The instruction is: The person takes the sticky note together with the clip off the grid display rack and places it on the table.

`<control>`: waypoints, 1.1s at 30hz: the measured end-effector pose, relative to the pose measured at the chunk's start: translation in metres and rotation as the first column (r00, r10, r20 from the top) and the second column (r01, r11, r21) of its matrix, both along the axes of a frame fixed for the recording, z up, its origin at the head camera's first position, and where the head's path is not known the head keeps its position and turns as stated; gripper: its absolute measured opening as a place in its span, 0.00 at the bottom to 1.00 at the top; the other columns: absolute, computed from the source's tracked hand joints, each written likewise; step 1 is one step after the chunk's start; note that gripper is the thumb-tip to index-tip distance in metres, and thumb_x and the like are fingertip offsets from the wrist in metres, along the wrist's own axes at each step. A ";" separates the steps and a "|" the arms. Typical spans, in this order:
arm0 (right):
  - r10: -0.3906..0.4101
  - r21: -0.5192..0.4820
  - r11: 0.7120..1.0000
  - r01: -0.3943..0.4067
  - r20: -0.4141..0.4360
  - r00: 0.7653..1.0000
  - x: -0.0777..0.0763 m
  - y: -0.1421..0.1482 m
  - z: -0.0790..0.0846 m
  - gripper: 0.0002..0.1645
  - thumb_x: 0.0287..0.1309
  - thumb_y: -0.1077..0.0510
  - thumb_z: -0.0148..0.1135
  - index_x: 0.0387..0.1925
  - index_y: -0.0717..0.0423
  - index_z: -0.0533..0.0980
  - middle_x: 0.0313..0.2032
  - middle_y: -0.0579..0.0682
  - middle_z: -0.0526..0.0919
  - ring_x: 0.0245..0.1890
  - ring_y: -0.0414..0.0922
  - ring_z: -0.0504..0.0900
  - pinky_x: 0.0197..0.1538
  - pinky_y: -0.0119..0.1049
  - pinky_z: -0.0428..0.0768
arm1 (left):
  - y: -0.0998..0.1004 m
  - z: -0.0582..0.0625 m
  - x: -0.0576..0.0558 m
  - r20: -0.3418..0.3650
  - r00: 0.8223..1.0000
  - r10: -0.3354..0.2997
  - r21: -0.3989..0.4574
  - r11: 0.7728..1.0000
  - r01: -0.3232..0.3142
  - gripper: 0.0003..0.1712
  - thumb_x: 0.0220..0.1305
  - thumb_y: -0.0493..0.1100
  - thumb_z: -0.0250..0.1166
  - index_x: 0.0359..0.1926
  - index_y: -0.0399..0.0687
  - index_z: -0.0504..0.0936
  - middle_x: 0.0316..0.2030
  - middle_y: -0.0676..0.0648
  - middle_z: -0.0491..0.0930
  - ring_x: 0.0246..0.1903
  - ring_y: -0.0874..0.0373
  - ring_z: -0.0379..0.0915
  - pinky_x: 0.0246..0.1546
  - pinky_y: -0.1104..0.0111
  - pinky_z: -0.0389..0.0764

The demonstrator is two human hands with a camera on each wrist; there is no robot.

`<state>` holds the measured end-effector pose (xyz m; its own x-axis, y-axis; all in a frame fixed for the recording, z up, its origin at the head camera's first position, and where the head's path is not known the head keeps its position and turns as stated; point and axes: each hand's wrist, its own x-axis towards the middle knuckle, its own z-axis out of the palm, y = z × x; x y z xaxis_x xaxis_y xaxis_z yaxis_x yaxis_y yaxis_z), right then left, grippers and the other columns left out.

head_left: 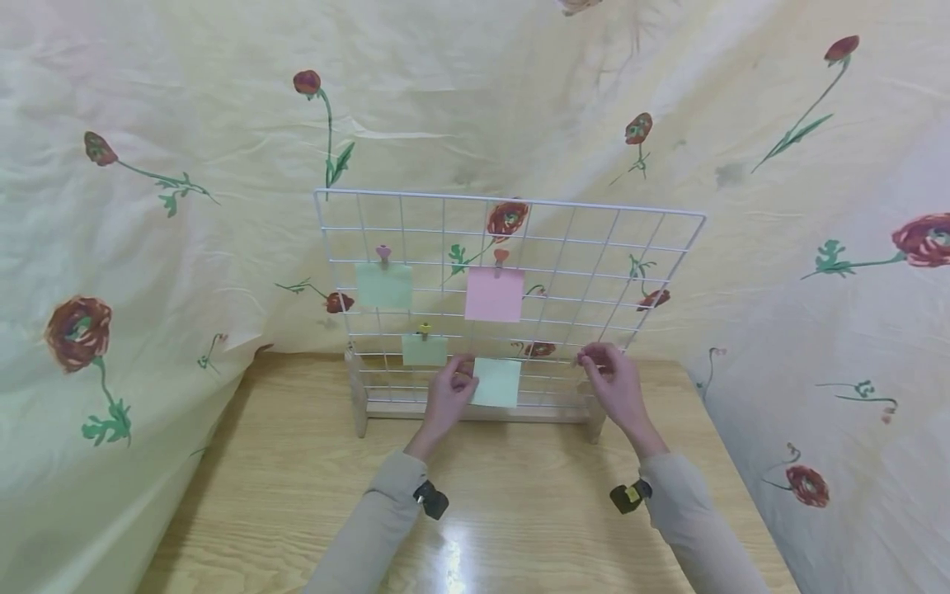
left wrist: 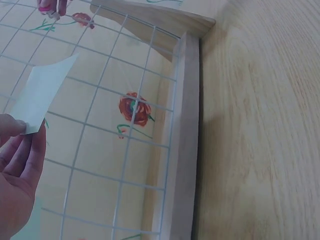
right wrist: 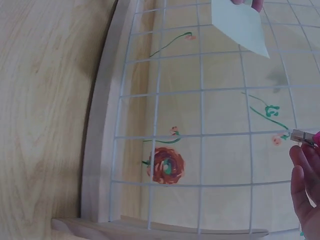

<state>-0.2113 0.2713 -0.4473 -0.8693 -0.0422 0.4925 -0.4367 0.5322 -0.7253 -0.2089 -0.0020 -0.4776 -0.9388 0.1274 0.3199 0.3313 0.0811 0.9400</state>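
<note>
My left hand (head_left: 448, 398) pinches a pale green paper note (head_left: 499, 383) by its left edge, thumb in front and fingers behind. In the left wrist view the sheet bows slightly and stands just before the white wire grid (head_left: 416, 195). My right hand (head_left: 618, 394) is at the grid's lower right, apart from the note. Between its fingertips it holds a small wooden clothespin (right wrist: 301, 136) with a pink ornament, its tip pointing toward the wires.
A green note (head_left: 383, 286), a pink note (head_left: 493, 295) and a smaller green note (head_left: 423, 351) hang clipped on the grid. Wooden feet and a crossbar (head_left: 475, 415) support it on the wooden table (head_left: 512, 503). Flower-patterned cloth (head_left: 223, 99) hangs behind and at both sides.
</note>
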 end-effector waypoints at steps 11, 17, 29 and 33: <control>-0.017 0.053 0.998 0.015 0.036 0.999 0.001 0.013 -0.029 0.10 0.60 0.71 0.59 0.44 0.70 0.75 0.37 0.60 0.82 0.34 0.51 0.81 0.38 0.21 0.76 | -0.008 -0.009 0.002 -0.026 1.000 0.007 -0.021 1.000 -0.008 0.20 0.57 0.20 0.59 0.52 0.24 0.72 0.37 0.28 0.77 0.33 0.35 0.79 0.36 0.56 0.84; -0.010 0.073 0.997 0.007 0.042 0.999 0.003 0.017 -0.039 0.10 0.60 0.71 0.60 0.44 0.70 0.75 0.37 0.61 0.83 0.35 0.51 0.82 0.39 0.21 0.77 | -0.014 -0.013 0.003 -0.021 1.000 0.012 -0.015 1.000 -0.012 0.19 0.58 0.20 0.59 0.52 0.23 0.72 0.38 0.27 0.77 0.35 0.35 0.80 0.37 0.56 0.84; 0.007 0.098 0.995 -0.016 0.090 0.996 0.010 0.024 -0.054 0.09 0.61 0.70 0.60 0.44 0.68 0.76 0.37 0.57 0.84 0.36 0.52 0.82 0.39 0.27 0.80 | -0.025 -0.023 0.009 -0.010 1.000 0.022 -0.009 1.000 -0.022 0.19 0.57 0.19 0.59 0.52 0.23 0.72 0.37 0.27 0.76 0.33 0.33 0.79 0.34 0.55 0.84; -0.002 0.112 0.994 -0.013 0.129 0.992 0.012 0.025 -0.057 0.09 0.62 0.67 0.59 0.44 0.67 0.76 0.37 0.56 0.84 0.37 0.52 0.83 0.39 0.29 0.81 | -0.029 -0.025 0.010 -0.006 1.000 0.031 -0.016 0.999 -0.031 0.20 0.57 0.19 0.59 0.52 0.22 0.72 0.37 0.27 0.76 0.33 0.33 0.79 0.34 0.53 0.84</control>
